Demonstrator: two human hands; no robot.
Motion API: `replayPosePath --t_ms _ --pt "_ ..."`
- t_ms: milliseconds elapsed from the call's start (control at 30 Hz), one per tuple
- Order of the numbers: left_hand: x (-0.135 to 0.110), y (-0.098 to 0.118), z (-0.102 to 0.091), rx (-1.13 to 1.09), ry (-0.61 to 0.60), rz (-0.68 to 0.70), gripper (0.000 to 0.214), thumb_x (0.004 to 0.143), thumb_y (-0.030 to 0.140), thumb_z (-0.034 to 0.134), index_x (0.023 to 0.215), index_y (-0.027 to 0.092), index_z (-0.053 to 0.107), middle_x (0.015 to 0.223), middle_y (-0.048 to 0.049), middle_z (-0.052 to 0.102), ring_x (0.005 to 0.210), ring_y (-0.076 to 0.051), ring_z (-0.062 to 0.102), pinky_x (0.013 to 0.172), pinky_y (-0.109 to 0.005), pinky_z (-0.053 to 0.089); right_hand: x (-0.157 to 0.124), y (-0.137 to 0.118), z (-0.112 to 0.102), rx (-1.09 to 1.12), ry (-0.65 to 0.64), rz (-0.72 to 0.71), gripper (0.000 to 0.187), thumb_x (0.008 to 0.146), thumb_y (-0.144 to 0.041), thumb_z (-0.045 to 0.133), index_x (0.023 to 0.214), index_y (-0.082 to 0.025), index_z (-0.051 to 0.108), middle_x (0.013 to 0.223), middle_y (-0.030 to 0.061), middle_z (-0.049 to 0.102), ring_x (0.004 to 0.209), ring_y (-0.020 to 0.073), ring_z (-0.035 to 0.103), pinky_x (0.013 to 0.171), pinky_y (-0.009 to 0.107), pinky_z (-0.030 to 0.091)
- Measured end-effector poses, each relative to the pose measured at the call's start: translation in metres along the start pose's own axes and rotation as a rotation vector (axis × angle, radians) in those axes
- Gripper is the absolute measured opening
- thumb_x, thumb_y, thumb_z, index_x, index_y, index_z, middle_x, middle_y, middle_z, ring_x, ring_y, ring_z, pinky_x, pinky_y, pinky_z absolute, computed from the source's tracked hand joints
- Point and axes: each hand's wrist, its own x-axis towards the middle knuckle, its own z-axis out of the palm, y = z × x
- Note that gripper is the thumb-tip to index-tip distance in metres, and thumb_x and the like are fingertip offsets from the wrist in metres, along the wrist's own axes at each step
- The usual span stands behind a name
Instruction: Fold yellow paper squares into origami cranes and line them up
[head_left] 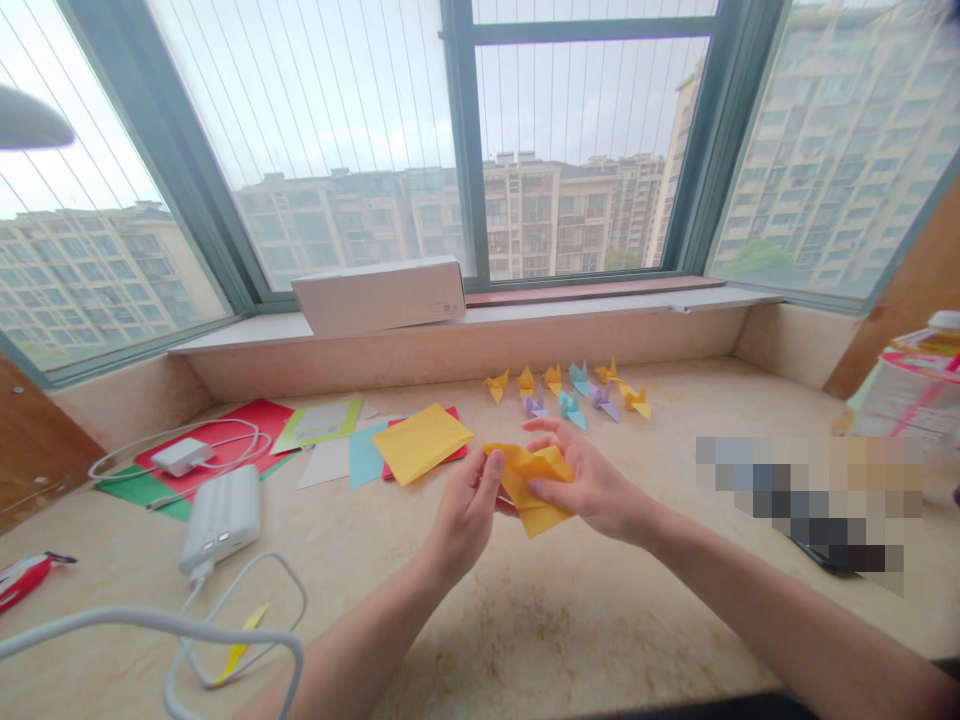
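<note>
Between my two hands, above the stone counter, is a partly folded sheet of yellow origami paper (541,512). My left hand (469,510) pinches its left edge, with the thumb on top. My right hand (592,480) grips its right side, thumb pressed on the near face and fingers behind it. Creases and a raised flap show along the paper's upper part. Just beyond my hands stand several small folded paper cranes (571,408) in orange, blue and purple. Left of my left hand lies a yellow paper stack (422,443), resting over red and blue sheets.
A white power bank (220,518) with a looping white cable (247,640) lies at left, near a white charger (182,456) on red and green paper. A red-handled tool (30,580) sits far left. A white box (381,298) rests on the sill; a plastic cup (911,395) stands at right.
</note>
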Motion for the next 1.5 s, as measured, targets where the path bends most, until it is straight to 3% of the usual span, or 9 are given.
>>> replayPosePath --t_ms 200,300,500,667,800,933,1167,1333,1500 --pt "0.004 0.004 -0.002 -0.026 0.070 -0.015 0.045 0.087 0.058 0.060 0.084 0.013 0.060 0.069 -0.0040 0.070 0.057 -0.019 0.070 0.051 -0.029 0.060 0.001 -0.006 0.003 0.049 0.068 0.031 0.035 0.081 -0.030 0.073 0.109 -0.024 0.054 0.096 0.0005 0.064 0.075 0.0133 0.064 0.066 0.025 0.052" --pt "0.005 0.005 -0.004 0.019 0.098 0.018 0.040 0.086 0.053 0.063 0.084 0.014 0.060 0.073 -0.0039 0.070 0.055 -0.017 0.069 0.052 -0.029 0.061 0.004 -0.006 0.000 0.070 0.074 0.079 0.029 0.082 -0.034 0.071 0.103 -0.022 0.056 0.087 0.0002 0.066 0.073 0.0145 0.064 0.064 0.025 0.051" --pt "0.004 -0.001 -0.007 0.198 0.023 0.099 0.028 0.082 0.037 0.072 0.095 0.015 0.063 0.086 -0.0051 0.072 0.067 -0.017 0.070 0.060 -0.029 0.062 0.005 -0.001 -0.004 -0.031 0.087 0.052 0.028 0.080 -0.028 0.072 0.104 -0.022 0.058 0.090 0.0003 0.065 0.076 0.0151 0.063 0.067 0.027 0.050" --pt "0.004 -0.005 -0.010 0.318 0.081 0.161 0.024 0.080 0.030 0.073 0.099 0.017 0.064 0.090 -0.0047 0.072 0.074 -0.018 0.070 0.058 -0.026 0.059 0.002 -0.001 -0.003 -0.155 0.063 0.014 0.030 0.079 -0.021 0.069 0.107 -0.022 0.058 0.098 0.0024 0.065 0.084 0.0170 0.063 0.072 0.028 0.050" --pt "0.005 -0.005 -0.011 0.383 0.083 0.190 0.010 0.082 0.025 0.070 0.082 0.016 0.066 0.083 -0.0047 0.074 0.074 -0.018 0.071 0.061 -0.025 0.057 0.002 -0.002 -0.004 -0.199 0.069 -0.005 0.035 0.077 -0.016 0.068 0.109 -0.022 0.057 0.100 0.0031 0.066 0.083 0.0170 0.063 0.070 0.028 0.050" --pt "0.006 -0.003 -0.009 0.406 0.131 0.204 0.009 0.080 0.023 0.070 0.077 0.016 0.065 0.075 -0.0036 0.074 0.069 -0.017 0.071 0.062 -0.025 0.056 0.001 -0.001 -0.005 -0.204 0.063 0.007 0.031 0.076 -0.014 0.066 0.105 -0.022 0.059 0.091 0.0009 0.066 0.077 0.0161 0.062 0.065 0.027 0.049" --pt "0.006 0.002 -0.009 0.290 0.164 0.193 0.006 0.075 0.013 0.066 0.075 0.017 0.061 0.090 -0.0071 0.077 0.079 -0.019 0.074 0.065 -0.025 0.058 0.000 -0.007 -0.005 -0.211 0.058 -0.109 0.021 0.076 -0.010 0.060 0.088 -0.020 0.073 0.115 0.0070 0.062 0.107 0.0223 0.062 0.088 0.035 0.051" --pt "0.005 0.000 -0.012 0.482 0.075 0.276 0.020 0.077 0.016 0.071 0.098 0.017 0.070 0.094 -0.0064 0.078 0.079 -0.019 0.074 0.066 -0.027 0.058 -0.002 -0.010 -0.003 -0.168 -0.002 -0.131 0.024 0.076 -0.008 0.059 0.086 -0.021 0.076 0.113 0.0063 0.061 0.105 0.0201 0.063 0.087 0.034 0.053" --pt "0.001 0.003 -0.015 0.735 0.031 0.432 0.016 0.082 0.011 0.069 0.094 0.020 0.076 0.088 -0.0029 0.079 0.077 -0.019 0.072 0.070 -0.027 0.053 -0.005 -0.007 -0.001 -0.162 -0.047 -0.140 0.031 0.076 -0.003 0.059 0.091 -0.024 0.076 0.115 0.0052 0.061 0.107 0.0203 0.062 0.089 0.034 0.052"
